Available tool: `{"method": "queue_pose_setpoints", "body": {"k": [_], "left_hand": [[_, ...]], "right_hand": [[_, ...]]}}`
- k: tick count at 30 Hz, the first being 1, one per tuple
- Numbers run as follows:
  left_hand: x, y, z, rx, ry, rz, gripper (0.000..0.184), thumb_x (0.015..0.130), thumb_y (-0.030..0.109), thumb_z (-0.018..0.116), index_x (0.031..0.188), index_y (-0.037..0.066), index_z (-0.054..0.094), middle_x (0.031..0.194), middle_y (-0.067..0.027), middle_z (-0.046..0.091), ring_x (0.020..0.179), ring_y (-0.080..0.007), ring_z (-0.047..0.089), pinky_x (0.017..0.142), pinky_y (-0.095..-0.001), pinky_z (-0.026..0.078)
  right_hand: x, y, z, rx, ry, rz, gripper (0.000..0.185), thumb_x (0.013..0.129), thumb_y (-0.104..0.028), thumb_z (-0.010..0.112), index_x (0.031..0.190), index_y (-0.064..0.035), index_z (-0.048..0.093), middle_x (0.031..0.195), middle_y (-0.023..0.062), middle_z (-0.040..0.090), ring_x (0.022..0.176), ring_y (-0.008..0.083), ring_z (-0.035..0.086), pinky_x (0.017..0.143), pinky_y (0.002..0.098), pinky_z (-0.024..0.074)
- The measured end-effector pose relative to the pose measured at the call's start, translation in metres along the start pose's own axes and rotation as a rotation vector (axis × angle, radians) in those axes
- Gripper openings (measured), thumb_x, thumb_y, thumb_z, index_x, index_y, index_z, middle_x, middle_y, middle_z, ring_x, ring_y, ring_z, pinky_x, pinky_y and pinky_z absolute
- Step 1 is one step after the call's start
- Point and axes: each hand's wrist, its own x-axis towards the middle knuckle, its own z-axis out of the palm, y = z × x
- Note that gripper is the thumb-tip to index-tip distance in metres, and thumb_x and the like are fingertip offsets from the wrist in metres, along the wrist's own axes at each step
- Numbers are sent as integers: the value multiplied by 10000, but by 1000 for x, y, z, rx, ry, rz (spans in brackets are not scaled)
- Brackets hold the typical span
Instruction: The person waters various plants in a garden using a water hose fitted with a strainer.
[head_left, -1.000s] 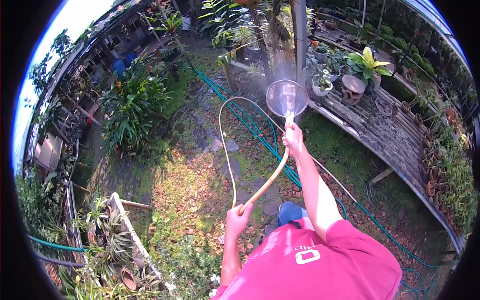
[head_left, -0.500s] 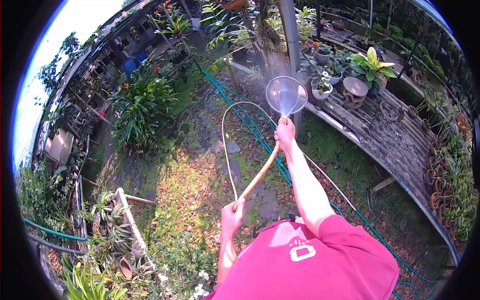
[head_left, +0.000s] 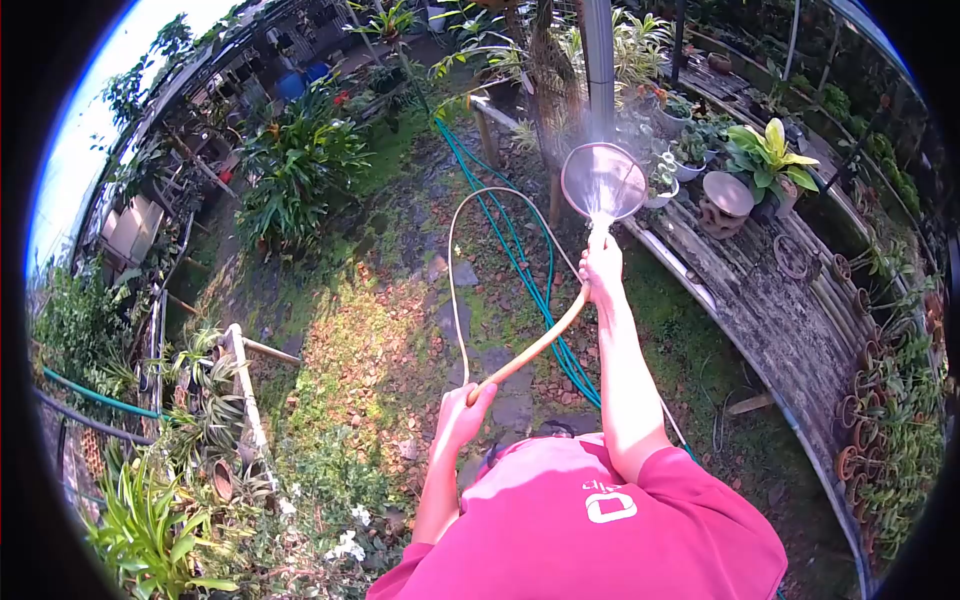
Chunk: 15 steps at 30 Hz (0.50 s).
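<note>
My right hand (head_left: 602, 268), at the end of an outstretched arm, is wrapped round the end of a yellow-orange garden hose (head_left: 537, 345). Just beyond those fingers is a wide round spray head (head_left: 604, 180) with a pale rim, and water fans out through it as fine mist. Lower and to the left, my left hand (head_left: 466, 412) is closed round the same hose. Between the two hands the hose bends in a shallow curve. Its thinner-looking run (head_left: 455, 290) loops forward over the ground.
Green hoses (head_left: 500, 240) lie along the mossy, stony path. To the right is a long weathered bench (head_left: 770, 270) with potted plants (head_left: 770, 155) and a clay stool (head_left: 727, 200). A grey post (head_left: 600, 80) stands ahead. Leafy plants (head_left: 300, 170) and a pale rail (head_left: 243, 385) are on the left.
The view has shifted, so the surroundings sit further left at lower left and further right at upper right. Both hands keep their hold on the hose, and water still sprays.
</note>
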Motion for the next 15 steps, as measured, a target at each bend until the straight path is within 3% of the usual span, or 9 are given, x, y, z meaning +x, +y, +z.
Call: {"method": "queue_pose_setpoints", "body": {"k": [6, 10, 13, 15], "left_hand": [[-2, 11, 4, -42, -26, 19, 469, 923, 418, 658, 713, 7, 570, 551, -30, 398, 540, -114, 371, 488, -357, 303], [-7, -2, 0, -8, 45, 46, 483, 929, 429, 653, 702, 10, 567, 556, -19, 404, 539, -121, 374, 490, -355, 303], [-11, -3, -9, 44, 7, -23, 528, 910, 515, 638, 774, 5, 632, 561, -98, 496, 526, -180, 448, 513, -385, 370], [-16, 1, -15, 32, 20, -89, 530, 906, 516, 644, 773, 3, 636, 564, -85, 503, 531, -167, 471, 517, -377, 380]], "right_hand": [[3, -3, -12, 2, -96, 85, 186, 1029, -258, 511, 915, -111, 497, 666, -17, 460, 473, 52, 423, 386, 216, 329], [3, 13, -2, 8, -42, 60, 183, 1028, -265, 511, 918, -119, 501, 659, -15, 464, 468, 56, 427, 382, 218, 337], [4, 22, 11, -48, -105, 130, 194, 1032, -283, 499, 927, -120, 501, 656, -15, 464, 456, 62, 422, 376, 223, 337], [1, 28, 20, 18, -80, 95, 152, 1028, -252, 489, 947, -124, 499, 652, -17, 454, 450, 69, 418, 371, 228, 337]]}}
